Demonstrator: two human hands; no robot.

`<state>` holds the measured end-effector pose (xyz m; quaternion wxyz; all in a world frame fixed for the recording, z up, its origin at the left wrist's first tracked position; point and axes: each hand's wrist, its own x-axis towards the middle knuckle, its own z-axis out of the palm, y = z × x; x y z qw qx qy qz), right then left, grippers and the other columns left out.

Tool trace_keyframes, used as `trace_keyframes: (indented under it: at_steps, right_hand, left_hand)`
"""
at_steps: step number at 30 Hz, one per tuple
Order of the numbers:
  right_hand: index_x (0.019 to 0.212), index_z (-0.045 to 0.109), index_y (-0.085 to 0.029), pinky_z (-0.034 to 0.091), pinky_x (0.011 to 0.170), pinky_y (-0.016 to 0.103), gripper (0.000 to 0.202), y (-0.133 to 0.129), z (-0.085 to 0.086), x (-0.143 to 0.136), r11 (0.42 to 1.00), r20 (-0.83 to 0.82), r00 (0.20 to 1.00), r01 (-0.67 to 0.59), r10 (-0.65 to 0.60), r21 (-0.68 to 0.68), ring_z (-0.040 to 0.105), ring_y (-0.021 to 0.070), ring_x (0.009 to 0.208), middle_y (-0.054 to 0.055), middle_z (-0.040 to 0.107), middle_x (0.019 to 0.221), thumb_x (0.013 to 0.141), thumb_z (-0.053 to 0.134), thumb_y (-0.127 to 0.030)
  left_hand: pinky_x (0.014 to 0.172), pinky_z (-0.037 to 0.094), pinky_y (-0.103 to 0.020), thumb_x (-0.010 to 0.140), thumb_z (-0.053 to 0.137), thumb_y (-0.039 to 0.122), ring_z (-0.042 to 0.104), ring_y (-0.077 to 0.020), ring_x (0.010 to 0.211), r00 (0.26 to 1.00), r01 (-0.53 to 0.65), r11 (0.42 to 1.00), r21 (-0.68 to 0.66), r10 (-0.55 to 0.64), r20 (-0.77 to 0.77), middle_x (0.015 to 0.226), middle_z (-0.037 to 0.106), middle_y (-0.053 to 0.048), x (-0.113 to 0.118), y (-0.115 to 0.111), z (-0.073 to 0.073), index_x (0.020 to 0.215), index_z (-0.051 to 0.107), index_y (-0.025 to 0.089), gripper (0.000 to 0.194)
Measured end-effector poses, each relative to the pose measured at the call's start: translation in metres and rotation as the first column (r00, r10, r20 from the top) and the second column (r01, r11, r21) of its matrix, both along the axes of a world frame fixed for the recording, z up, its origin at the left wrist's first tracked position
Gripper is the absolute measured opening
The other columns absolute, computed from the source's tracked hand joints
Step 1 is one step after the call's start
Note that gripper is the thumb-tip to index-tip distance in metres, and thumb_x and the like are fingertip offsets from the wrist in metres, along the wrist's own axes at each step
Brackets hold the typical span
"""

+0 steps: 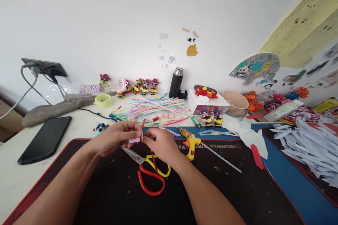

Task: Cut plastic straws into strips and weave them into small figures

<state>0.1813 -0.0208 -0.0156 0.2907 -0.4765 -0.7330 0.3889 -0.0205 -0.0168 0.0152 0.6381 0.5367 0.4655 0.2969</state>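
Close together above the black mat (211, 182), my two hands meet at a small lilac piece (134, 140). My left hand (120, 137) pinches this piece between thumb and fingers. Fingers closed, my right hand (162, 144) works at its right end, where a bit of dark red shows. A thin red twisted strand (154, 163) hangs below the right hand, apparently from its fingers, though its upper end is hidden. Under the hands lie scissors (135, 156) with one red and one yellow handle. A yellow glue gun (192, 144) with a glue stick (221, 158) rests to the right.
Pastel pipe cleaners (158, 105) are heaped behind the hands. Several small figures (145, 87) stand near the wall beside a black thermos (176, 82). A phone (44, 140) lies left. White paper strips (308, 147) pile up right, and a white box (208, 100) stands behind.
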Motion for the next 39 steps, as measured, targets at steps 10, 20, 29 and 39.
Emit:
trace_keyframes:
  at_steps: [10,20,29,39]
  right_hand:
    - [0.1,0.082,-0.027,0.034,0.063,0.028,0.015,0.003,0.001,0.004,0.98,0.309,0.95,-0.024,-0.038,0.196,0.066,0.0185,0.076,0.002,0.077,0.082,0.096,0.067,-0.031]
    - [0.1,0.079,-0.025,0.037,0.067,0.03,0.015,0.001,-0.003,0.001,0.971,0.45,0.892,-0.069,-0.042,0.228,0.071,0.0215,0.083,0.004,0.079,0.086,0.096,0.066,-0.031]
    - [0.096,0.076,-0.022,0.032,0.065,0.031,0.013,-0.003,-0.002,-0.002,0.965,0.468,0.883,-0.084,-0.043,0.247,0.07,0.0214,0.08,0.005,0.078,0.085,0.097,0.064,-0.027]
    - [0.113,0.077,-0.023,0.035,0.066,0.031,0.024,-0.005,-0.003,-0.003,0.969,0.367,0.928,-0.031,-0.063,0.246,0.071,0.0216,0.083,0.005,0.081,0.092,0.102,0.057,-0.031]
  left_hand:
    - [0.055,0.041,-0.023,0.078,0.077,0.047,0.055,-0.0147,0.062,0.95,0.197,0.973,0.118,-0.16,-0.266,0.074,0.065,0.002,0.002,-0.001,-0.002,0.082,0.07,0.021,0.027]
    - [0.055,0.036,-0.025,0.076,0.068,0.038,0.054,-0.0175,0.063,0.886,0.21,0.941,0.265,-0.068,-0.459,0.068,0.063,0.003,0.002,0.002,-0.02,0.078,0.068,0.023,0.015]
    - [0.057,0.037,-0.027,0.077,0.065,0.034,0.055,-0.0188,0.064,0.863,0.199,0.927,0.317,-0.013,-0.505,0.068,0.064,0.003,0.003,0.005,-0.027,0.08,0.066,0.023,0.012]
    - [0.06,0.045,-0.029,0.074,0.068,0.041,0.062,-0.0198,0.063,0.929,-0.025,0.952,0.305,0.135,-0.345,0.067,0.068,0.002,0.007,0.012,-0.024,0.081,0.065,0.022,0.021]
